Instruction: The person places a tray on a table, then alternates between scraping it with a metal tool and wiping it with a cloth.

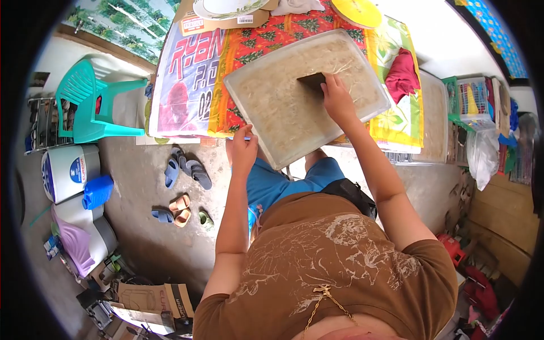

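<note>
A large rectangular board (277,116) with a pale rim and a mottled beige-brown, streaked face lies slanted, its far part over the table and its near corner above my lap. At its left edge, my left hand (243,147) has its fingers curled against the rim. Over the right half of the face, my right hand (338,101) grips a dark, thin flat piece (310,81), fingers closed on its right end. That piece is tilted up from the board, with its lower edge close to the surface; I cannot tell its exact kind.
Colourful cloths (192,85) cover the table. A patterned white plate (229,7), a yellow round lid (357,11) and a maroon cloth (402,76) are on it. A green chair (96,105) stands left, with several sandals (181,209) on the floor. Baskets (471,99) stand right.
</note>
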Action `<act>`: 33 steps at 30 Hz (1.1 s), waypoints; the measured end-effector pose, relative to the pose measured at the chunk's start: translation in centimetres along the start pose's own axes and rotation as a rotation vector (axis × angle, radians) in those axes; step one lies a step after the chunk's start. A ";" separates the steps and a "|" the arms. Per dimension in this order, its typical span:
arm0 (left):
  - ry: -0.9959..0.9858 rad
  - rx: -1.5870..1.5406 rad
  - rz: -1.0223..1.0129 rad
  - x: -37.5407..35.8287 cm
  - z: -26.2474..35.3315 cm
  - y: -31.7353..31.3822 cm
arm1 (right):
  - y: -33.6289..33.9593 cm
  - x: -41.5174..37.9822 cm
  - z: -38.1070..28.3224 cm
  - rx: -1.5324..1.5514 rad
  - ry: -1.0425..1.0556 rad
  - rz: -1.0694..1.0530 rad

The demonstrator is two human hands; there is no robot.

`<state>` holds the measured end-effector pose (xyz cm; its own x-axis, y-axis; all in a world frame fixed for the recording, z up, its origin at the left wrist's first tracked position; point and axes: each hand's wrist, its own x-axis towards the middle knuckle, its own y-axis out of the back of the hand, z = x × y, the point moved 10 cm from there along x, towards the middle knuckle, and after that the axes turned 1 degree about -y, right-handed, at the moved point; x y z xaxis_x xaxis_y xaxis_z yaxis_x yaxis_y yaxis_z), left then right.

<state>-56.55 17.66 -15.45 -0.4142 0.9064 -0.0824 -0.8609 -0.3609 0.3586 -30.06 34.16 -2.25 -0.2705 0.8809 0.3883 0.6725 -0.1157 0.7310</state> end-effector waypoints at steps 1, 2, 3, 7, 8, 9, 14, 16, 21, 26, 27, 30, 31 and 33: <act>-0.017 0.004 0.018 0.2 0.4 0.1 | 0.0 -0.3 0.5 0.020 -0.042 0.026; 0.007 0.013 0.026 0.4 0.2 0.2 | 0.1 -0.4 1.0 0.042 -0.080 0.049; 0.040 0.023 0.034 0.4 -0.2 0.5 | 0.7 -0.4 0.7 0.048 -0.066 0.071; 0.062 -0.020 0.032 0.1 -0.7 0.8 | 0.0 -0.7 1.9 0.012 -0.062 0.006; 0.081 -0.021 0.036 0.3 -0.9 0.8 | 0.5 -0.6 2.6 0.020 -0.105 0.047; 0.109 -0.021 0.037 -0.2 -0.1 1.0 | 0.9 -0.9 3.2 0.029 -0.154 0.081; 0.300 -0.355 -0.205 -1.9 4.3 -4.7 | -4.5 -5.3 8.5 0.988 -0.895 -0.010; 0.377 -0.579 -0.377 -3.2 6.9 -9.2 | -7.5 -7.5 7.7 1.328 -1.107 -0.010; 0.380 -0.934 -0.196 -1.6 7.3 -12.9 | -9.0 -10.4 4.7 1.436 -1.169 -0.134; 0.415 -0.931 -0.150 0.2 4.9 -12.6 | -6.1 -8.3 7.9 1.113 -0.945 -0.494; 0.438 -0.927 -0.148 0.3 4.9 -12.6 | -5.7 -8.0 7.5 1.105 -0.944 -0.569; 0.463 -0.949 -0.127 0.7 5.7 -12.7 | -6.4 -8.2 7.2 0.970 -0.811 -0.788; 0.460 -0.964 -0.113 1.1 5.8 -12.7 | -6.1 -7.6 7.5 0.834 -0.783 -0.866; 0.469 -0.917 -0.119 1.7 5.4 -12.6 | -4.9 -5.9 9.2 0.559 -0.714 -1.015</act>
<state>-44.84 24.88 -15.08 -0.2161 0.8414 -0.4953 -0.7165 -0.4813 -0.5050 -25.42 33.74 -13.23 -0.5113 0.5291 -0.6773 0.6253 0.7696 0.1291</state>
